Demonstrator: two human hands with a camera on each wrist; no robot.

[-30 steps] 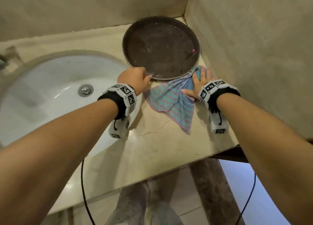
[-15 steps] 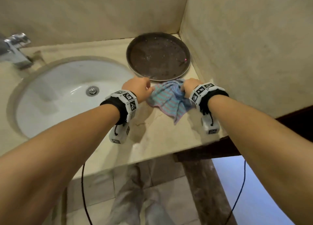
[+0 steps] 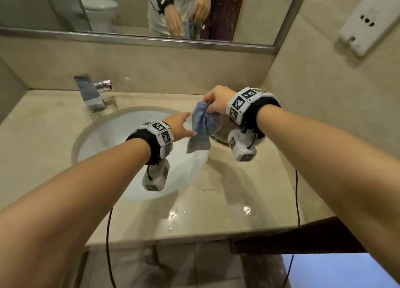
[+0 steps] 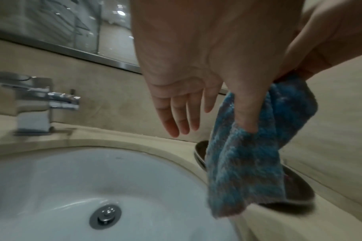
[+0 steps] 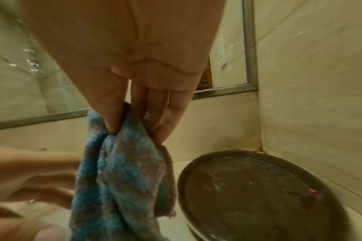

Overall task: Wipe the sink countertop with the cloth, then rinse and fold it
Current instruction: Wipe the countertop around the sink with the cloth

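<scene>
The blue and pink striped cloth hangs bunched in the air over the right rim of the white sink basin. My right hand pinches its top edge between thumb and fingers, seen close in the right wrist view as right hand on cloth. My left hand is just left of the cloth with fingers straight. In the left wrist view only the thumb of the left hand touches the cloth. The beige countertop has wet spots near its front edge.
A chrome faucet stands behind the basin at the back left. A dark round tray sits in the right back corner against the wall, mostly hidden in the head view. A mirror runs above the backsplash. Wrist cables hang below the counter's front.
The cloth has been lifted off the counter beside the tray and carried up and left over the basin's rim. My left hand has let go of its corner and opened.
</scene>
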